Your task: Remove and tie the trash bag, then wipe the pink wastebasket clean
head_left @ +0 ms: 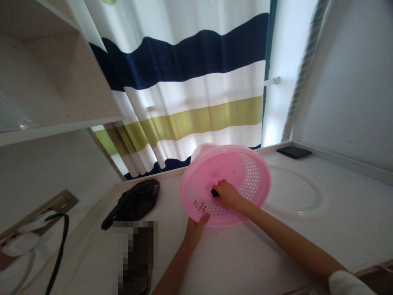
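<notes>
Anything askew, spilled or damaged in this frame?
The pink basket is tipped on its side, not standing: the left hand grips its lower rim, the right hand inside holds a small dark thing. A crumpled black bag lies nearby. No spill or damage shows.

The basket (256, 174) is pink, its wall and floor dotted with rows of small holes. Inside it sits a small black thing (214, 192). Left of the basket lies a glossy black bag (135, 201). Behind the basket hangs a curtain (196, 82), white with wavy navy and olive-green bands. Under the basket the counter (245, 254) is white. Right of the basket lie a pale see-through ring (317, 203) and a flat black slab (294, 152).
</notes>
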### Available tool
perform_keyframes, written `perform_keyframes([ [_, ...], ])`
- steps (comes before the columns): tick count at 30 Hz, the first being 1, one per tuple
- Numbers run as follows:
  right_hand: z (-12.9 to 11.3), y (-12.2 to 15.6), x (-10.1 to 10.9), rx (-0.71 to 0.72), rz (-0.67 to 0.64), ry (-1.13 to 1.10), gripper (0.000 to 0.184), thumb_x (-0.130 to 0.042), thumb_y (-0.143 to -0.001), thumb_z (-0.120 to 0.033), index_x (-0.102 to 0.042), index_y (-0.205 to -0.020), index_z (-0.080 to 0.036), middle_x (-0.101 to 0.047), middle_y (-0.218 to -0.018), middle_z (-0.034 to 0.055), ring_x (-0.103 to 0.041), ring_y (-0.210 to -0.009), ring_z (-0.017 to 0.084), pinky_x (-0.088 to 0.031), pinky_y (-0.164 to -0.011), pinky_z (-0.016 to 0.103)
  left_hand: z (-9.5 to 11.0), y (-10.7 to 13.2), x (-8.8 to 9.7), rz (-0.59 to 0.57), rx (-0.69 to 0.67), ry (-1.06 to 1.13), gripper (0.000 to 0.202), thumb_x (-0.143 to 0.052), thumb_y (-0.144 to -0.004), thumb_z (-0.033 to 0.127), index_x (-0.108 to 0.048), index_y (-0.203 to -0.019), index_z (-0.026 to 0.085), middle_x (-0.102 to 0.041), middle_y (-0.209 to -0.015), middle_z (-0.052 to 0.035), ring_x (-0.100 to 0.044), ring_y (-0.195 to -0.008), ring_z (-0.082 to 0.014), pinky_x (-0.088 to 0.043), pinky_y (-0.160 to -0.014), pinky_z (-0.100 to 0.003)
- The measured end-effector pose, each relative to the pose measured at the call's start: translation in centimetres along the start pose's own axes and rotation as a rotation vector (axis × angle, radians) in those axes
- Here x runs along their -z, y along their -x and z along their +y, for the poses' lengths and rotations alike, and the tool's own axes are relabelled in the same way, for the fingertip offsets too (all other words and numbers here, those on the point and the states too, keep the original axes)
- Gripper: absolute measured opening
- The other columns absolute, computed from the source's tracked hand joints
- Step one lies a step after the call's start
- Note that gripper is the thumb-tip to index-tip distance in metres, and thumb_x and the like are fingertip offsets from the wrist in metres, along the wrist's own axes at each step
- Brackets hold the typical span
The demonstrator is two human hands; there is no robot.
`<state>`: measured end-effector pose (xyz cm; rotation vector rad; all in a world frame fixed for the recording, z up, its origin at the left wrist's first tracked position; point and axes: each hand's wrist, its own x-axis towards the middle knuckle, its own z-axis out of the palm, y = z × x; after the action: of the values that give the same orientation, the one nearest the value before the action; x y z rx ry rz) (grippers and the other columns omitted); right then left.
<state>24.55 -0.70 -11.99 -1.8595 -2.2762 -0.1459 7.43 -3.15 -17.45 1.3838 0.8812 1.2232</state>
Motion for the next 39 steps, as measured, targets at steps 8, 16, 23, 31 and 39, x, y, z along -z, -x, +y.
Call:
perform_keyframes([
  [8, 1.0, 0.1, -0.9, 0.126, -0.031, -0.109, 0.030, -0.039, -0.081, -0.040, -0.055, -0.107, -0.034, -0.047, -0.093, 0.0052, -0.047, -0.082, 0.015, -0.034, -0.065, 0.024, 0.6, 0.1, 0.0, 0.023, 0.097, 0.037, 0.045, -0.062, -0.059, 0.019, -0.055, -0.103, 0.012, -0.058, -0.109, -0.0106, -0.050, -0.105, -0.0236, -0.032, -0.096, -0.039],
  [16, 1.2, 0.2, -0.7, 0.297, -0.037, -0.151, 0.024, -0.045, -0.077, -0.038, -0.063, -0.088, -0.028, -0.048, -0.087, 0.0036, -0.046, -0.076, 0.013, -0.030, -0.058, 0.022, -0.4, -0.2, -0.1, 0.057, 0.075, 0.014, 0.044, -0.061, -0.058, 0.020, -0.056, -0.101, 0.012, -0.059, -0.107, -0.0104, -0.051, -0.103, -0.0230, -0.032, -0.096, -0.040],
  [23, 0.7, -0.1, -0.7, 0.350, -0.065, -0.085, 0.027, -0.041, -0.078, -0.037, -0.063, -0.086, -0.023, -0.049, -0.088, 0.0051, -0.048, -0.077, 0.014, -0.030, -0.056, 0.022, -0.7, -0.2, -0.2, 0.064, 0.048, -0.003, 0.045, -0.060, -0.059, 0.019, -0.055, -0.104, 0.014, -0.056, -0.112, -0.0084, -0.048, -0.108, -0.0220, -0.030, -0.098, -0.038],
  [31, 0.4, -0.4, -0.8, 0.353, -0.064, -0.054, 0.030, -0.037, -0.081, -0.036, -0.061, -0.081, -0.018, -0.051, -0.088, 0.0057, -0.048, -0.078, 0.015, -0.032, -0.057, 0.023, -0.5, -0.3, 0.0, 0.048, 0.095, -0.025, 0.045, -0.062, -0.058, 0.023, -0.056, -0.102, 0.013, -0.058, -0.108, -0.0098, -0.050, -0.105, -0.0232, -0.031, -0.097, -0.039],
  [39, 0.4, -0.2, -0.4, 0.333, -0.046, -0.052, 0.025, -0.039, -0.080, -0.031, -0.060, -0.084, -0.019, -0.050, -0.091, 0.0055, -0.047, -0.080, 0.015, -0.033, -0.058, 0.023, -0.9, -0.5, 0.0, 0.063, 0.066, -0.031, 0.045, -0.060, -0.060, 0.024, -0.054, -0.104, 0.013, -0.057, -0.109, -0.0104, -0.049, -0.106, -0.0238, -0.032, -0.096, -0.040],
])
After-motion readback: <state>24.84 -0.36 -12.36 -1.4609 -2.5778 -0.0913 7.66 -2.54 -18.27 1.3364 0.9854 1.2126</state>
